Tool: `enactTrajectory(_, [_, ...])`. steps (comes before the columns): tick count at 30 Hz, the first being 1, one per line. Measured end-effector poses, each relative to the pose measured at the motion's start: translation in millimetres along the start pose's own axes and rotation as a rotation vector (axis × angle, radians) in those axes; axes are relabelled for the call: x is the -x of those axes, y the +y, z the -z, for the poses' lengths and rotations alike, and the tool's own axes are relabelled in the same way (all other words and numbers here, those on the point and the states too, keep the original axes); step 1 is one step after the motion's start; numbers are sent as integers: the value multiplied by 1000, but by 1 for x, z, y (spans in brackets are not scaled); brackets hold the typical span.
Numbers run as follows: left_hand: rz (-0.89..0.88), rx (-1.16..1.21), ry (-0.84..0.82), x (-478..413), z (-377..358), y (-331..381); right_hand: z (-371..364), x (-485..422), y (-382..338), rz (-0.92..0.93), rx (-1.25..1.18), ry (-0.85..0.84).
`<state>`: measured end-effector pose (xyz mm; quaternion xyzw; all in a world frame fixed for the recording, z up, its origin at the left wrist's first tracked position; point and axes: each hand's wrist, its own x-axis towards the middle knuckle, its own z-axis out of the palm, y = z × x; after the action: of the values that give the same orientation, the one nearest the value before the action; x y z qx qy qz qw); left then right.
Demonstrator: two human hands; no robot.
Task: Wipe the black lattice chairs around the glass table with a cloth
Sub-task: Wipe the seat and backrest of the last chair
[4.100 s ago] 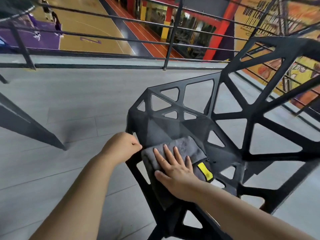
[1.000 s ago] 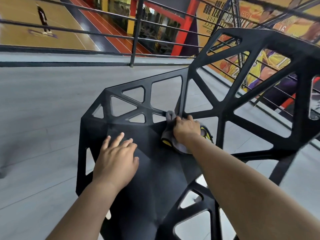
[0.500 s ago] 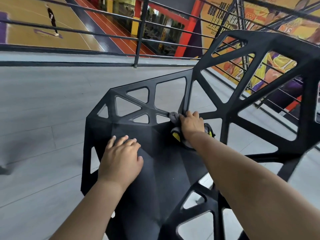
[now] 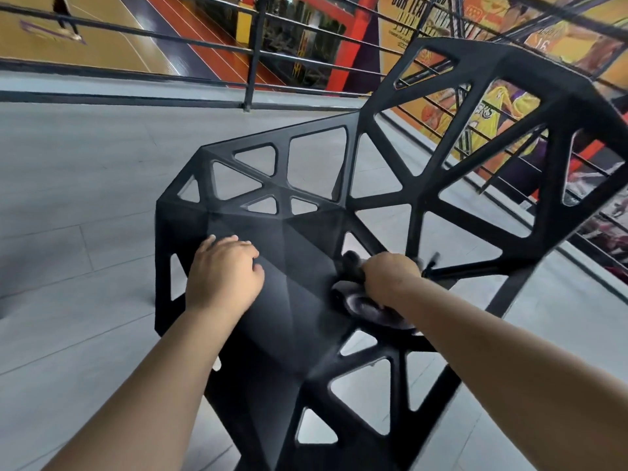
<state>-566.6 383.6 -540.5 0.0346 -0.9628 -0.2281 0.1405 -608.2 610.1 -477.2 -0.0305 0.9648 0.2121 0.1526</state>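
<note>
A black lattice chair point(image 4: 299, 253) fills the middle of the view, its seat below me and its open-work back rising to the right. My right hand point(image 4: 390, 277) grips a bunched grey cloth point(image 4: 363, 305) against the seat where it meets the backrest; the cloth is blurred and mostly hidden under the hand. My left hand point(image 4: 224, 270) rests on the left half of the seat with its fingers loosely bent, holding nothing.
Grey plank floor point(image 4: 85, 198) lies to the left and behind the chair. A black metal railing point(image 4: 253, 62) runs along the far edge and down the right side, with a basketball court and a wall mural beyond it.
My right hand has dragged the cloth back along the seat's right side, nearer to me. The left hand stays on the seat. Four seconds ago the cloth lay flat at the front edge.
</note>
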Motion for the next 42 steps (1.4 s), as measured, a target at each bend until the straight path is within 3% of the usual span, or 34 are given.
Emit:
enactTrajectory(3, [47,34,33,-3,1,1,7,41,-25,112,-18,35])
enactTrajectory(7, [146,125,58,-1,13,7,12,97,-83,351,-230,170])
enactTrajectory(11, [230,177,0,0,16,7,3,107,-86,431,-299,197])
enactTrajectory(16, [249,169,-18,3,14,6,-2,60,-31,282,-135,-35])
enactTrajectory(23, [201,189,57,6,11,2,7,13,16,20,52,-98])
enactTrajectory(26, [197,177,78,3,8,-1,3,5,17,7,83,-135])
enactTrajectory(31, [234,197,97,0,14,4,-1,40,-21,176,35,26])
enactTrajectory(37, [276,546,277,15,24,4,1,115,-67,464,-64,193])
enactTrajectory(42, [355,750,205,29,35,5,-4,166,-82,690,-98,253])
